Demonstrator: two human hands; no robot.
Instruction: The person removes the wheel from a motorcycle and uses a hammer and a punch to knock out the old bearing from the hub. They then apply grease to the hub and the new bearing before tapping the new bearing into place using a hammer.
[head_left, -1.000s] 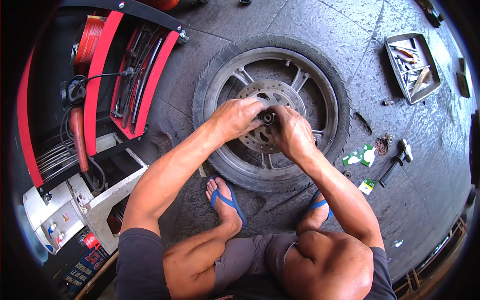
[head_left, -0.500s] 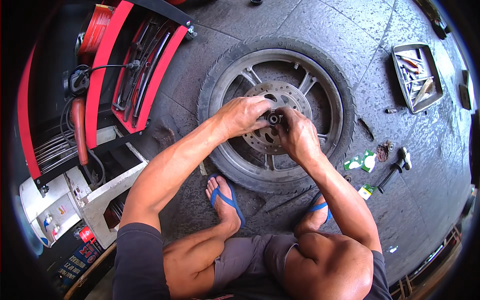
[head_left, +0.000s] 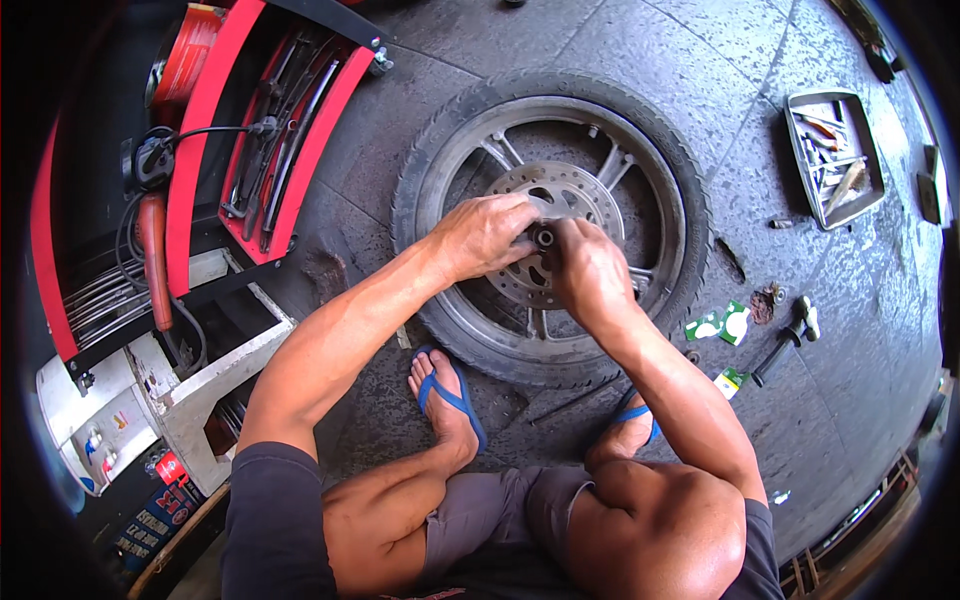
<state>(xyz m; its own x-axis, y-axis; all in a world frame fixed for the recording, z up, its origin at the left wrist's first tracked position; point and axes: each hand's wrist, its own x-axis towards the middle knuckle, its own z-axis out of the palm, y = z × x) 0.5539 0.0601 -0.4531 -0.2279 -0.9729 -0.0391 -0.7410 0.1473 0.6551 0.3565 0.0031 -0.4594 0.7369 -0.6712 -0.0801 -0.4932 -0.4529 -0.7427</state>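
Observation:
A wheel with a worn black tyre [head_left: 665, 155], grey spoked rim and drilled brake disc [head_left: 524, 288] lies flat on the floor. At its centre is a small dark round part [head_left: 545, 238] with a metal ring. My left hand [head_left: 488, 238] reaches over the disc from the left, fingers curled against that part. My right hand [head_left: 590, 268] grips it from the right, thumb and fingers closed, darkened and slightly blurred. The fingertips hide much of the part. My feet in blue sandals [head_left: 450, 398] stand either side below the tyre.
Left are a red-and-black tool rack [head_left: 185, 200] and white metal box [head_left: 190, 420]. Right are a metal tray [head_left: 834, 180] of tools, green cards [head_left: 734, 325], a black-handled tool [head_left: 778, 355] and small parts. A thin rod [head_left: 565, 405] lies below the tyre.
From a second ago, the view has shifted slightly, putting the wheel and tray further right and lower. My right hand's fingers have moved slightly around the centre part; both hands remain there.

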